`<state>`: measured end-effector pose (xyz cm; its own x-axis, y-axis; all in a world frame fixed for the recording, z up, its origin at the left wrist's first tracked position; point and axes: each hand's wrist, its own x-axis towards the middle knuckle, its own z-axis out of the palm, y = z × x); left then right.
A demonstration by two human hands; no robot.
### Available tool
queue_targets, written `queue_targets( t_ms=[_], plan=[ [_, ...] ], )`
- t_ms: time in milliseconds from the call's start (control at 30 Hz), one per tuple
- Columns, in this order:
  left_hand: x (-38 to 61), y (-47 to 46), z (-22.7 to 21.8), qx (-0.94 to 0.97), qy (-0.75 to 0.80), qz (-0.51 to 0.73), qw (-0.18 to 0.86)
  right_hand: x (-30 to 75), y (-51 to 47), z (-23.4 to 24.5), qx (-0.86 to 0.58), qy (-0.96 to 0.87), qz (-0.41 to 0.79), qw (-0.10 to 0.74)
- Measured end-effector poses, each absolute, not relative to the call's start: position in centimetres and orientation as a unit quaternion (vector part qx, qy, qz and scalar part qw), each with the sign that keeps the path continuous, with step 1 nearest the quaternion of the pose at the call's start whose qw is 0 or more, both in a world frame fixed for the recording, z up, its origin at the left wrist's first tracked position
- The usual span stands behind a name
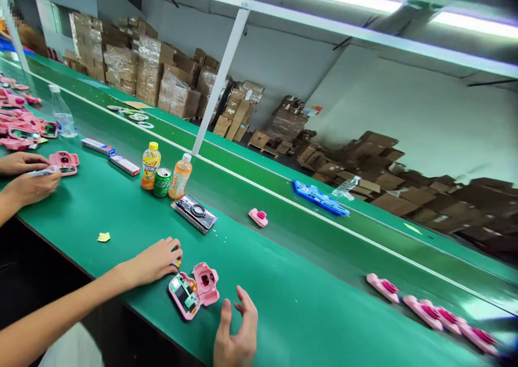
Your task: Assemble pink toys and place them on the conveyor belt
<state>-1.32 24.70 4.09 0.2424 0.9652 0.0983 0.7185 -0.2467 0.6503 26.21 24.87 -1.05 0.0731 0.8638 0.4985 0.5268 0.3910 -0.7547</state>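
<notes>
Opened pink toy camera [194, 292] lies on a green conveyor belt [283, 259], circuit board [184, 297] showing.
Left hand [151, 262] closes on a small yellow part [177, 263] just beside it; right hand [237, 332] is open. Green can [162, 182]: label unreadable.

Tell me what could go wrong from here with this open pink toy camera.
The open pink toy camera lies with its circuit board exposed right beside the left hand, so a knock might damage it. The orange drink bottle stands uncapped-looking? No: it stands on the same green bench, so a tipped drink could possibly reach the electronics.
</notes>
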Motion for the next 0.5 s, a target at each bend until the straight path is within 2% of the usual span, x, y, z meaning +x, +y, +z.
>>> queue_targets(
  t_ms=[67, 133, 267, 333, 433, 500],
  plan=[
    [-1.8, 25.4, 4.4, 0.753, 0.542, 0.259, 0.269, 23.9, 23.9, 0.2, -0.482, -0.674, 0.115, 0.548],
    [-1.5, 25.3, 4.1, 0.738, 0.541, 0.285, 0.284, 20.9, 23.8, 1.8, -0.434, -0.716, 0.141, 0.529],
    [-0.2, 23.4, 3.0, 0.68, 0.569, 0.368, 0.28, 15.8, 26.4, 4.1, -0.377, -0.825, 0.253, 0.337],
    [0.5, 22.4, 2.5, 0.651, 0.585, 0.404, 0.266, 14.8, 27.8, 4.2, -0.355, -0.841, 0.3, 0.277],
    [1.5, 21.5, 1.8, 0.561, 0.628, 0.479, 0.248, 14.8, 28.7, 3.2, -0.362, -0.827, 0.306, 0.302],
    [2.1, 21.3, 1.3, 0.445, 0.628, 0.561, 0.305, 15.3, 28.5, 2.3, -0.37, -0.812, 0.266, 0.364]
  ],
)
